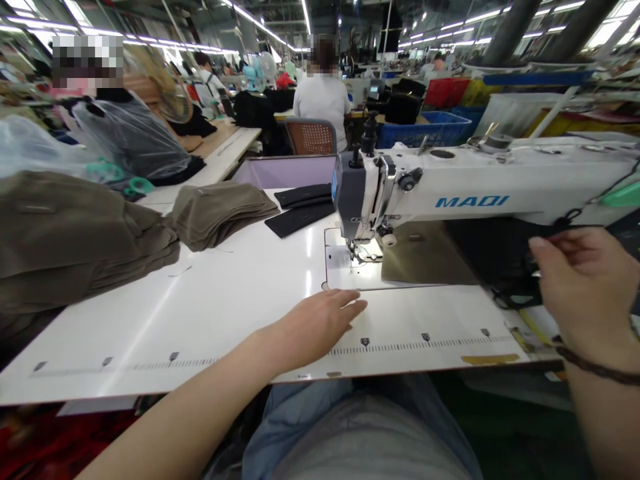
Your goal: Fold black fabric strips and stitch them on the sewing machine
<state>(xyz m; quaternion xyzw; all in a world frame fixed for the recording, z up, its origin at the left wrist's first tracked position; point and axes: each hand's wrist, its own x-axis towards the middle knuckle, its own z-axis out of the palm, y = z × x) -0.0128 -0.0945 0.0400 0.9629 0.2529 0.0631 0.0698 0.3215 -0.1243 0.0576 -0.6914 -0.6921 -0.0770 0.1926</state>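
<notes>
My left hand (317, 327) lies palm down on the white sewing table (240, 313), fingers stretched out, just in front of the needle plate of a white sewing machine (450, 180). Raised at the far right is my right hand (590, 287), its thumb and fingers drawn together by the machine's dark right end. A small dark item shows by the thumb, but I cannot make out what the fingers hold. Under the machine arm, right of the presser foot (354, 252), lies a flat olive-brown fabric piece (425, 257). Black fabric (485, 247) lies behind it.
Stacks of olive-brown fabric pieces (75, 233) and a smaller pile (220, 210) occupy the table's left side. Black strips (303, 213) lie left of the machine head. A ruler scale (400, 343) runs along the front edge. A person (323, 100) sits ahead, near a blue crate (425, 130).
</notes>
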